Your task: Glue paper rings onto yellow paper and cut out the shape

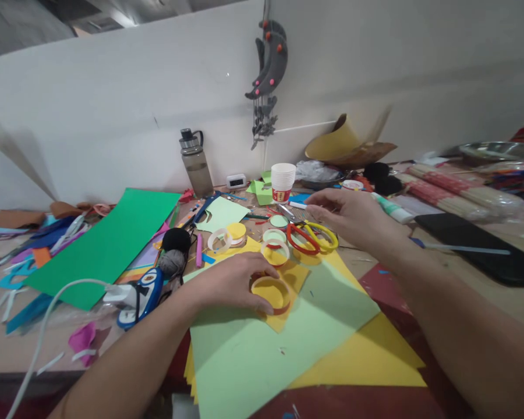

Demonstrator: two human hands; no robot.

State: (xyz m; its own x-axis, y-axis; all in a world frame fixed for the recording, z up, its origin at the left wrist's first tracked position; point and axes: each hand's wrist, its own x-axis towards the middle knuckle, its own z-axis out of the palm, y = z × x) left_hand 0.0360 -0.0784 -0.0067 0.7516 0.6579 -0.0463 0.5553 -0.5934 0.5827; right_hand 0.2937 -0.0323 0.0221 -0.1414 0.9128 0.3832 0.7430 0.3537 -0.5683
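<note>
My left hand point(240, 281) curls its thumb and fingers around a pale paper ring point(271, 294) with a red lower edge. The ring rests on a small orange-yellow paper piece point(297, 285), over a light green sheet point(332, 308). Farther back, my right hand point(353, 216) has its fingertips pinched at the end of a white pen-like stick point(297, 205). Scissors point(304, 237) with red and yellow handles lie just below that hand. More rings, one pale point(220, 240) and one with a red edge point(275, 254), sit beyond my left hand.
Stacked paper cups point(283, 183) and a water bottle point(196, 163) stand near the wall. A green sheet point(109, 244), dark yarn balls point(176, 238) and a blue glue gun point(142, 298) with a white cable lie left. At right is a black phone-like slab point(475, 247).
</note>
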